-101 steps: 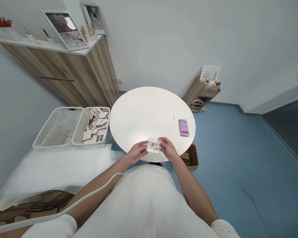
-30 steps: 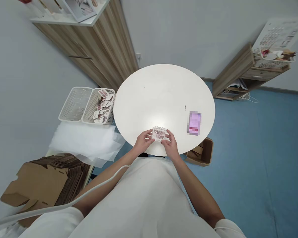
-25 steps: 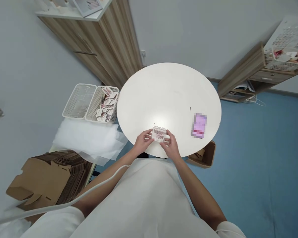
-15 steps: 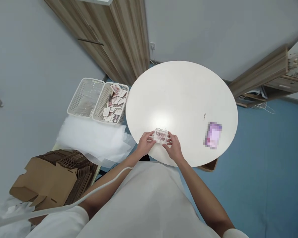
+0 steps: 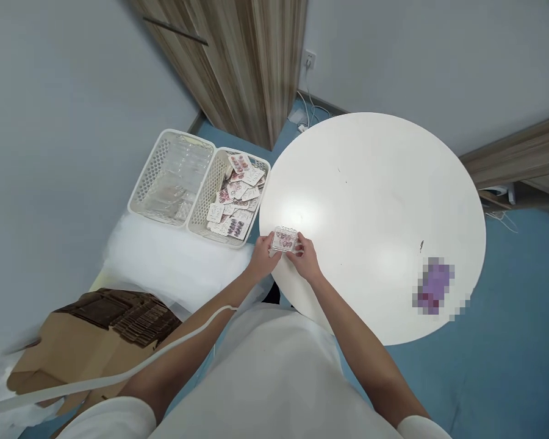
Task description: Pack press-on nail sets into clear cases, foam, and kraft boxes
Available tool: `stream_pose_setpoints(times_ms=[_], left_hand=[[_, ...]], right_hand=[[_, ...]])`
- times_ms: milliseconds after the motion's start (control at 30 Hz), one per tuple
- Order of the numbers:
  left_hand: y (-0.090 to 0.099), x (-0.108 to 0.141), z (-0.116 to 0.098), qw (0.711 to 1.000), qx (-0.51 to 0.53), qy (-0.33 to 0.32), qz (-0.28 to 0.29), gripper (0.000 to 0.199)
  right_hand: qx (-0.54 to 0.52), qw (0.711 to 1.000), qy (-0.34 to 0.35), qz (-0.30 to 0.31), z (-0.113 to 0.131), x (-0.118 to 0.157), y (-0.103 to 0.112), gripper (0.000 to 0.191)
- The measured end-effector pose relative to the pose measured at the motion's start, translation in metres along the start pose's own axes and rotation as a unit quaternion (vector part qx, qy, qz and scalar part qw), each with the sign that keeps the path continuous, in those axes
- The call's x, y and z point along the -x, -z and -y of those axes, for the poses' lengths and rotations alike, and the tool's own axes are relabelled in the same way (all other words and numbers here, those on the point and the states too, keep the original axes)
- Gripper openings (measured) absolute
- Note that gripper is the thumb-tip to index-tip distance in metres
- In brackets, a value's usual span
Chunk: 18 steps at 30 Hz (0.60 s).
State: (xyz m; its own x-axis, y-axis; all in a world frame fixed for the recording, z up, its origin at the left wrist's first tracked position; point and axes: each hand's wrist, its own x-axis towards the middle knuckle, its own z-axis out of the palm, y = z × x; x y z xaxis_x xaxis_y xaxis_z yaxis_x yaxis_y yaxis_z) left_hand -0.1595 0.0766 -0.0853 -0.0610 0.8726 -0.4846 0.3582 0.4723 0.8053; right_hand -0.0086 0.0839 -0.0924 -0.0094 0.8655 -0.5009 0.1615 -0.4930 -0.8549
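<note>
Between both hands is a small clear plastic box [image 5: 284,239] with rows of pinkish press-on nails inside. My left hand [image 5: 262,256] grips its left side, fingers closed on the edge. From the right, my right hand [image 5: 306,258] holds the opposite side, with thumb and fingers against the case. The box is held over the near left rim of the round white table [image 5: 370,201]. Whether its lid is fully closed is too small to tell.
Left of the table stand a white basket [image 5: 193,221] of nail cards [image 5: 236,190] and another basket [image 5: 139,198] of clear plastic boxes. White foam sheets [image 5: 174,259] and folded brown cartons [image 5: 86,347] lie nearer. A blurred purple object [image 5: 434,285] rests on the table's right side.
My view has turned left, so the table sits farther right and the baskets look closer. Both hands still hold the clear box, now nearer the table's left rim.
</note>
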Motion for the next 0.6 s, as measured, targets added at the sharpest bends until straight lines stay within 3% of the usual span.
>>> stream_pose_setpoints(times_ms=[200,367,600], left_hand=[[0.002,-0.006,0.015,0.999,0.025,0.025,-0.006,0.065],[0.0,0.002,0.025,0.996,0.074,0.047,-0.016,0.059],[0.002,-0.015,0.014,0.992,0.107,0.045,-0.04,0.054]], right_hand=[[0.003,1.0,-0.022,-0.01,-0.003,0.001,-0.005,0.072],[-0.041,0.995,-0.085,-0.011,0.001,0.016,-0.005,0.06],[-0.08,0.993,-0.075,-0.035,0.009,-0.001,-0.027,0.056]])
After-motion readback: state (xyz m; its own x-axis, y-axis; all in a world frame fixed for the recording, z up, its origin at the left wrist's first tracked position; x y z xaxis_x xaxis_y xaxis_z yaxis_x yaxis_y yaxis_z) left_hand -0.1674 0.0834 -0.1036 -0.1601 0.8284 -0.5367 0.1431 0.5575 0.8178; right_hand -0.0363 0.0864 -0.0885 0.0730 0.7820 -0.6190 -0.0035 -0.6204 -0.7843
